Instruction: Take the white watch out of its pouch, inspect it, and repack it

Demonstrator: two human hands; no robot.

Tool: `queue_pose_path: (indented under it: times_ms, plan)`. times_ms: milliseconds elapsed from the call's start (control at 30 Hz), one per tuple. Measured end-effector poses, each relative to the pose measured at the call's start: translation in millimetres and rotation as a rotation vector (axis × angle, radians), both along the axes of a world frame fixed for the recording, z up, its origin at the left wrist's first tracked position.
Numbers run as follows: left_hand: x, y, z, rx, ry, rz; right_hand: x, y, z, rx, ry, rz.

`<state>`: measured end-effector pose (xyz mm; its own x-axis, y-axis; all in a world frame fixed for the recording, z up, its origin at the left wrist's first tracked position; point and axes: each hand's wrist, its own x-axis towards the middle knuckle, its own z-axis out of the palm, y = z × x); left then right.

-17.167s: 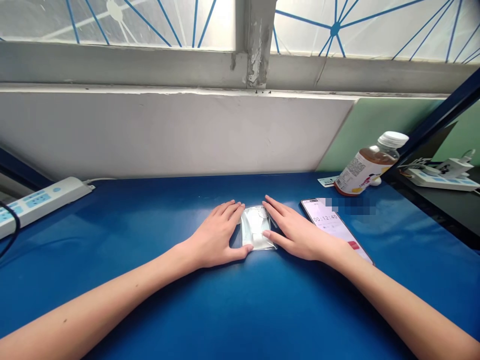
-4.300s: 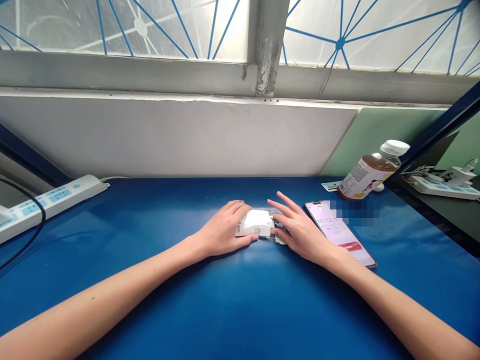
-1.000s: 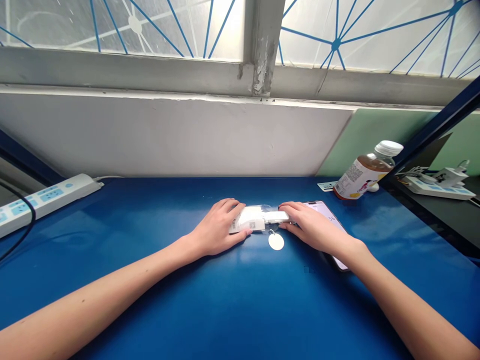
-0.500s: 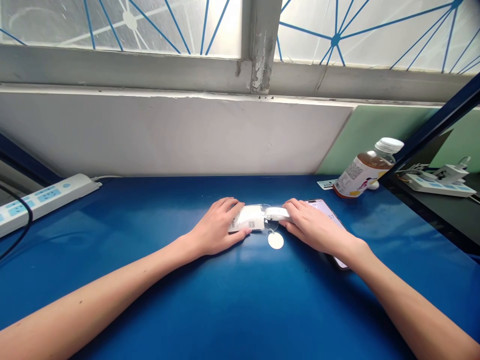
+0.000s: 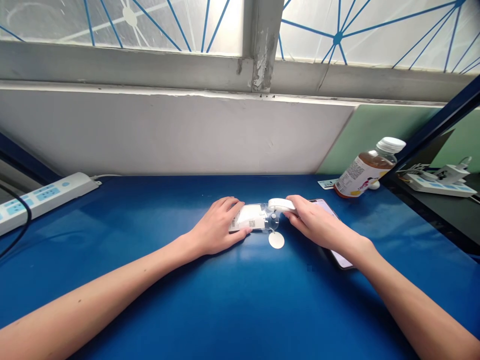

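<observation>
While left fingers [image 5: 229, 205] overlap packet [image 5: 245, 218], right fingers [image 5: 298, 202] pinch white device [image 5: 279, 204].

bare left hand [image 5: 217, 227], bare right hand [image 5: 318, 222], slender forearms [image 5: 405, 300]; left forearm [image 5: 123, 287] with small spots [image 5: 79, 301]

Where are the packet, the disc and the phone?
packet [image 5: 248, 215]: head view, on its white upper face
disc [image 5: 276, 240]: head view, at the middle of its face
phone [image 5: 342, 260]: head view, on the near end of its screen
</observation>
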<state>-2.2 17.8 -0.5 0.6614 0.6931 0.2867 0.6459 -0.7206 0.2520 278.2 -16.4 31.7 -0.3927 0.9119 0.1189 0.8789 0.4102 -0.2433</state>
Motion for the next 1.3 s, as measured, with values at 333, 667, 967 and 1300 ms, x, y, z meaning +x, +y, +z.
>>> queue_pose_path:
  times_ms: [333,667,967,1300]
  plan:
    - [0,1,1.7,-0.094,-0.048,0.014,5,7,-9.1,0.283,0.33,-0.126]
    - [13,-19,27.8,0.243,-0.248,-0.051,-14,-8,-2.3,0.462,0.301,0.069]
    - [18,-27,27.9,0.253,-0.193,-0.11,-42,-17,4.2,0.422,0.586,0.22]
    - [20,-16,38.6,-0.219,-0.461,-0.086,-72,18,41.3,0.043,1.087,0.11]
